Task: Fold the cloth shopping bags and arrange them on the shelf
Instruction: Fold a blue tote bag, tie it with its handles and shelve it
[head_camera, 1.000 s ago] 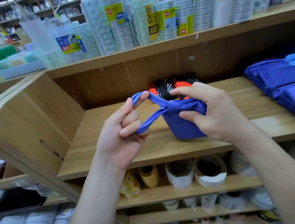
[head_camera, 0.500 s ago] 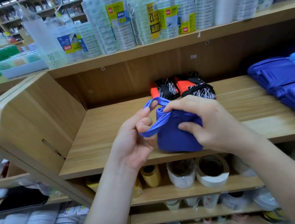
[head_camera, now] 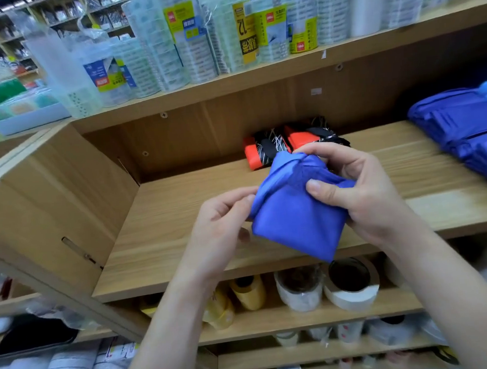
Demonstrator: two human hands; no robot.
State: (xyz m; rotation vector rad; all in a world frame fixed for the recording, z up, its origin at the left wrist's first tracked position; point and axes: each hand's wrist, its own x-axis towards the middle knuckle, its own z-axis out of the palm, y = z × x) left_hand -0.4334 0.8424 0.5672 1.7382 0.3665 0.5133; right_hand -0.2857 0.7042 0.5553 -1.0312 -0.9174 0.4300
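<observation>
Starting at the left, Observer 1 asks: why is the left hand [head_camera: 222, 224] placed there?

Observer 2: Its fingers are curled and pinch the upper left edge of the folded royal-blue cloth shopping bag [head_camera: 294, 218]. Judged purpose: to stop the wrapped strap slipping loose.

Observer 1: Bag position?

Observer 2: Held up between both hands, over the front edge of the light wooden shelf [head_camera: 175, 218]. Contact with the board cannot be told. Judged: folding nearly done, placing not yet.

Observer 1: Right side?

Observer 2: The right hand [head_camera: 365, 195] grips the gathered top, thumb pressed on the bunched fabric and fingers wrapped behind, likely pinning the bundle compact. Just behind lie orange-and-black patterned folded bundles [head_camera: 274, 147]. At far right is a stack of folded blue bags [head_camera: 471, 134], well apart. The shelf board between them looks the likely spot.
</observation>
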